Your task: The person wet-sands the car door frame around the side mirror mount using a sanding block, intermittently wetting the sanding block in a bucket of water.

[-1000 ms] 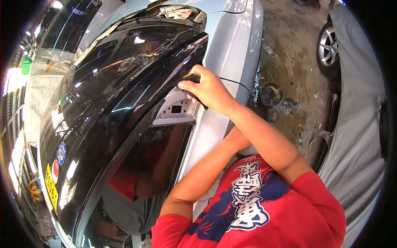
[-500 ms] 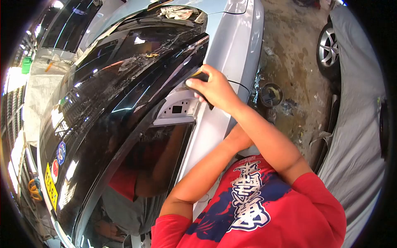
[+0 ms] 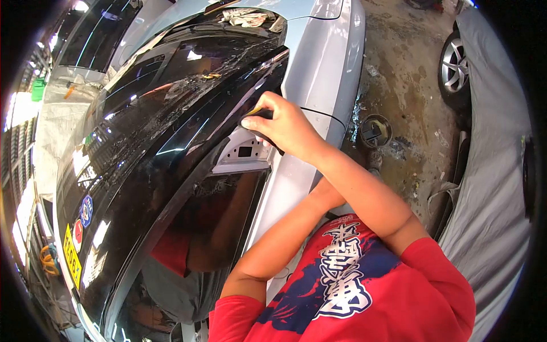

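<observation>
My right hand (image 3: 279,122) pinches a dark pad-like tool with a yellow edge (image 3: 259,114). Fingers and thumb close on it at the front corner of a car's side window, beside the black windshield pillar. Just below the hand is a white triangular door panel (image 3: 244,151) with small holes and a dark square opening. My left hand (image 3: 327,192) rests low by the door edge, under my right forearm, and its fingers are hidden. The silver door (image 3: 290,174) runs between my arms and the dark side window (image 3: 199,228).
The dark wet windshield (image 3: 137,142) bears stickers and a yellow label (image 3: 72,256). A crumpled cloth (image 3: 246,17) lies near the hood. On the stained floor stands a round bucket (image 3: 375,131). A grey-covered car (image 3: 496,142) with an exposed wheel (image 3: 454,65) is at the right.
My right hand with the dark tool shifted right along the window corner, then moved back left toward the pillar. My left hand stays about where it was.
</observation>
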### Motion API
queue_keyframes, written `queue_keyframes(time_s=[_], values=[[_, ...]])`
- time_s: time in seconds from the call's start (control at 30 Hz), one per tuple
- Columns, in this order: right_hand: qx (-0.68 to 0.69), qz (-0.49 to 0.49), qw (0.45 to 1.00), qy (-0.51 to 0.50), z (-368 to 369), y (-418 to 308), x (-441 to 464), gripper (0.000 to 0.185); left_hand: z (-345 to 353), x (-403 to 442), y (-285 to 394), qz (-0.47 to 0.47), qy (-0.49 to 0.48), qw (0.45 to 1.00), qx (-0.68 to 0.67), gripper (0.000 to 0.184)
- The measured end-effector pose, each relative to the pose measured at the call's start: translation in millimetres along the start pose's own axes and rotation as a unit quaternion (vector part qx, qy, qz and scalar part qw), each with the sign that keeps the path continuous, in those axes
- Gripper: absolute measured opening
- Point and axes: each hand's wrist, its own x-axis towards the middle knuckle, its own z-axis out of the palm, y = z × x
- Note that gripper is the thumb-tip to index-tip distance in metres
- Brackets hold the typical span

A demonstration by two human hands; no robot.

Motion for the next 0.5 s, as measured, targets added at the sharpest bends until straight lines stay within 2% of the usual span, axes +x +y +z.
queue_keyframes(time_s=[0.17,0.27,0.33,0.37,0.5], values=[[-0.089,-0.035,0.994,0.051,-17.6,15.2,11.4,0.024,-23.9,13.3,23.3,-0.053,-0.049,0.996,-0.059,0.03],[-0.067,-0.031,0.997,0.031,-19.6,15.0,10.5,0.023,-14.6,9.4,10.5,-0.03,-0.067,0.997,0.001,0.03],[-0.056,-0.065,0.996,0.007,-7.7,0.5,0.0,0.024,-8.1,4.7,4.2,-0.026,-0.022,0.999,-0.031,0.028],[-0.098,-0.082,0.992,0.006,-4.3,1.4,2.5,0.025,-4.2,0.1,1.6,-0.026,0.0,0.998,-0.049,0.027],[-0.204,-0.11,0.973,0.004,-15.2,6.8,13.0,0.027,-19.8,11.3,20.3,-0.033,-0.029,0.998,-0.037,0.028]])
